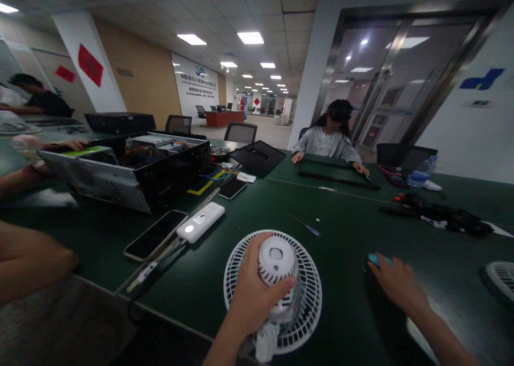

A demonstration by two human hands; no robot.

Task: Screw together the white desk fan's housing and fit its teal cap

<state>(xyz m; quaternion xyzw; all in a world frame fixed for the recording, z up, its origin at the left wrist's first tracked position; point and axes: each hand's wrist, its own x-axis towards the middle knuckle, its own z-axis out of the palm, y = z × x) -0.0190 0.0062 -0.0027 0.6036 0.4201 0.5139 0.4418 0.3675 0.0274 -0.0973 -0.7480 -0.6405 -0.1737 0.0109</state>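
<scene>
And here we are at the dark green surface, with the left hand wrapped firmly around a white, round motor housing, fingers closed over its side! That housing sits at the centre of a white plastic fan guard, which lies flat on the surface, with a white scrap of something hanging below it. Over to the right, the right hand reaches out, fingers spread and curved over a small teal object; whether it actually has hold of that piece, we can't tell.

Just beside the fan, a blue-handled screwdriver lies alone, and to the left sit a white power bank on top of a long strip and a smartphone. The power bank carries a small label, too tiny to read. Further up, an open computer case shows its wiring, and a seated co-worker has both hands on a dark panel. On the far wall, a big white company sign shows lines of text, but it's too blurred to read from here, folks!
</scene>
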